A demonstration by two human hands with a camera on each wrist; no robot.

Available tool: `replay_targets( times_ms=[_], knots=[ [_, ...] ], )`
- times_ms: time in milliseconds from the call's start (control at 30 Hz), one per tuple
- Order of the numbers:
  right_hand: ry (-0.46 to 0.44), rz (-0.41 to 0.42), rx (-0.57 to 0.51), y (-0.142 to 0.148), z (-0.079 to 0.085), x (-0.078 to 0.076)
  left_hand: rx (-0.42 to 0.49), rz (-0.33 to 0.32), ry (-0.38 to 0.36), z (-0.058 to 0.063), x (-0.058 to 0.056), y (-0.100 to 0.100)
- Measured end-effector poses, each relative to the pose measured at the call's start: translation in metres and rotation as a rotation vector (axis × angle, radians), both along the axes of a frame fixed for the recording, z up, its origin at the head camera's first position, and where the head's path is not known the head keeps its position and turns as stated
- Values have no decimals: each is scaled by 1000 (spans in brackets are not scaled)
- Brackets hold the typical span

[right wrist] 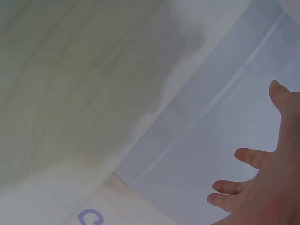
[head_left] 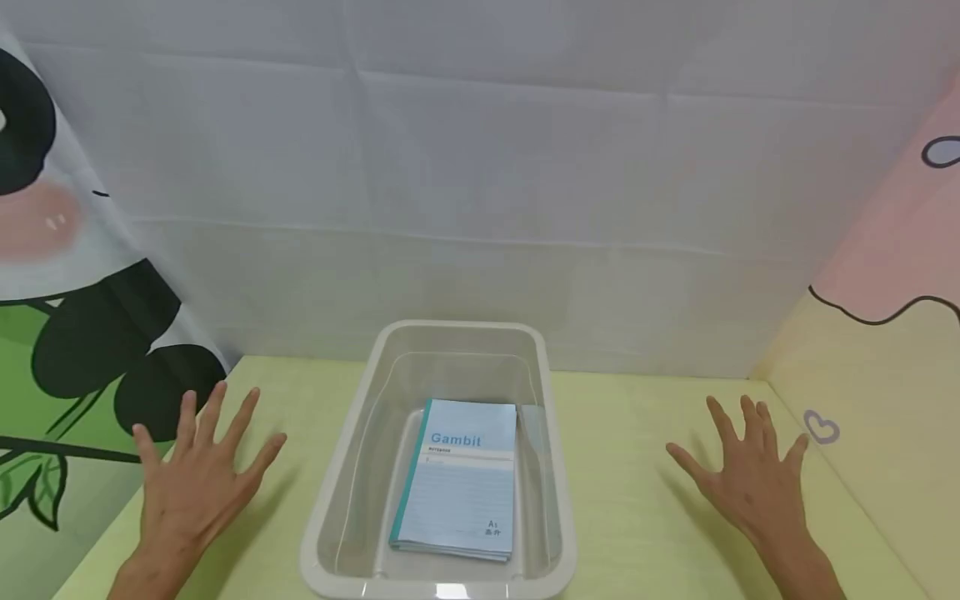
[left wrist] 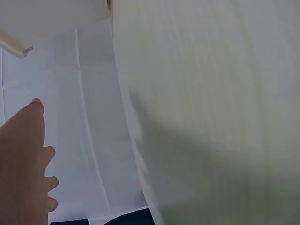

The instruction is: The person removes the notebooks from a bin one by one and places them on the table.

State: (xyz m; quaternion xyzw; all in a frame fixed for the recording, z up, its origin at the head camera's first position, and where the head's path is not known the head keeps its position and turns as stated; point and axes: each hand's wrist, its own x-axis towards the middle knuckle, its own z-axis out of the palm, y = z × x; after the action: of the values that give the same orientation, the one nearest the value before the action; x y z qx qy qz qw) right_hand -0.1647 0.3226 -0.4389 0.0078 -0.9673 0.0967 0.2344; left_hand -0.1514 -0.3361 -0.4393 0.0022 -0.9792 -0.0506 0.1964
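A paper notebook (head_left: 461, 500) was seated in a glossy, round-cornered tub (head_left: 562, 503). Left hand (head_left: 197, 483) and right hand (head_left: 753, 483) were positioned alongside, released.

From where I stand, a person's left hand (head_left: 202, 487) and right hand (head_left: 756, 483) spread their fingers on either side of a white plastic tub (head_left: 465, 371) on the pale yellow tabletop (head_left: 622, 475). A blue-and-white Gambit notebook (head_left: 465, 483) lies inside; behind hangs a creased white sheet (head_left: 495, 167).
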Motion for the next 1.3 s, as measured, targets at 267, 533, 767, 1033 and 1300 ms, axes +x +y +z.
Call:
replay_targets(
  times_ms=[267, 533, 767, 1033, 1300],
  knots=[
    [77, 147, -77, -39, 39, -16, 192, -207, 147, 23, -2, 30],
    [-93, 208, -163, -72, 72, -22, 549, -316, 21, 51, 15, 78],
    [-158, 264, -196, -101, 92, -28, 715, -450, -51, 67, 42, 109],
    [-138, 315, -207, -127, 106, -35, 765, -461, -178, 75, 54, 123],
    [-151, 365, -225, -155, 124, -36, 787, -452, -297, 72, 49, 124]
  ],
)
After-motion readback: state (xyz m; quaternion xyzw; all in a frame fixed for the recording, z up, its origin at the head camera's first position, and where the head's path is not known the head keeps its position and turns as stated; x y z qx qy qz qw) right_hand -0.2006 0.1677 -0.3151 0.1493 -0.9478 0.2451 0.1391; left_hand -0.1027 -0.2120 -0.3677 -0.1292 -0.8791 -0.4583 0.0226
